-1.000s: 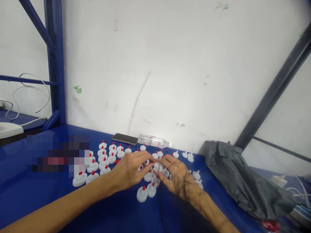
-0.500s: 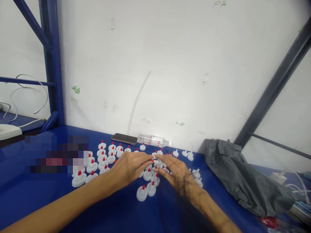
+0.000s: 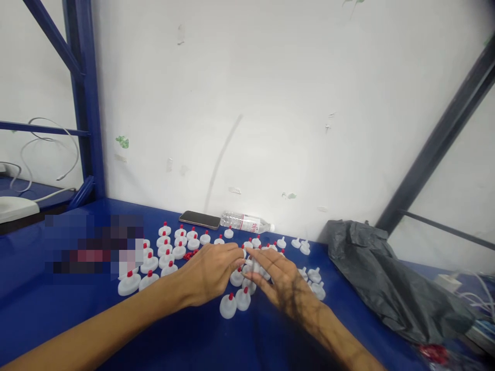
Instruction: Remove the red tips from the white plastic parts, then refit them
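My right hand holds a translucent white nozzle cap between thumb and fingers, its spout turned left. At that spout, the fingers of my left hand are pinched together; what they grip is hidden. Around both hands stand several white nozzle caps with red tips, such as the white cap in front and the white cap on the left. To the right are untipped nozzle caps. Small loose red tips lie beside my left hand.
Behind the caps, a phone and a clear plastic bottle lie along the wall. A dark grey plastic bag is at the right, with white cables beyond. Blue frame posts rise at the left of the blue table.
My left fingers have curled more tightly at the spout, and the red seen at their tips before is now covered. The held cap stays in my right hand. The view has shifted slightly.
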Demonstrator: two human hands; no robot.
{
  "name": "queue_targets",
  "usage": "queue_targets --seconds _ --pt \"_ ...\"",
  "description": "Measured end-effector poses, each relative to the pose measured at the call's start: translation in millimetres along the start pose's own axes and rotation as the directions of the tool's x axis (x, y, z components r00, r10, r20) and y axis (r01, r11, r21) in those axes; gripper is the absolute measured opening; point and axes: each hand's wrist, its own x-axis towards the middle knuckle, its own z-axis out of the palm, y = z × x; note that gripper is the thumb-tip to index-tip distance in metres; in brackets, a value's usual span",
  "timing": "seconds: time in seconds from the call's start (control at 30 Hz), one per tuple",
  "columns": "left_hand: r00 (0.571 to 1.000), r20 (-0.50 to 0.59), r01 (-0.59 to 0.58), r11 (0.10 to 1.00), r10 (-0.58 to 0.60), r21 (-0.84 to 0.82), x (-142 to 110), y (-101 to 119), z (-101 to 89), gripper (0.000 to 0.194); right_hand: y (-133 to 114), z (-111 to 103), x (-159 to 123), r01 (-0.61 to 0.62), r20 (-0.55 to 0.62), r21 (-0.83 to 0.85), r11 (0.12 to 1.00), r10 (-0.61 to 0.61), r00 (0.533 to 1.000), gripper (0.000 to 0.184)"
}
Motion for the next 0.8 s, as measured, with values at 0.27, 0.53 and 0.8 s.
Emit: queue_targets --seconds 0.27,0.53,0.8 --pt "1.000 0.011 0.026 0.999 -0.025 -0.032 -1 5 0.1 0.035 -1 4 -2 0.113 0.004 -0.147 0.983 -0.114 0.993 0.059" --pt "0.999 -0.025 0.026 0.997 -0.028 -0.079 -1 3 3.6 0.036 -5 9 -7 0.106 0.026 -0.167 0.980 -0.104 0.994 0.058" --pt "0.996 0.032 0.077 0.996 -0.079 0.044 8 2 -20.1 0.034 -2 3 9 -0.017 -0.024 -0.070 0.997 0.015 1.000 0.036"
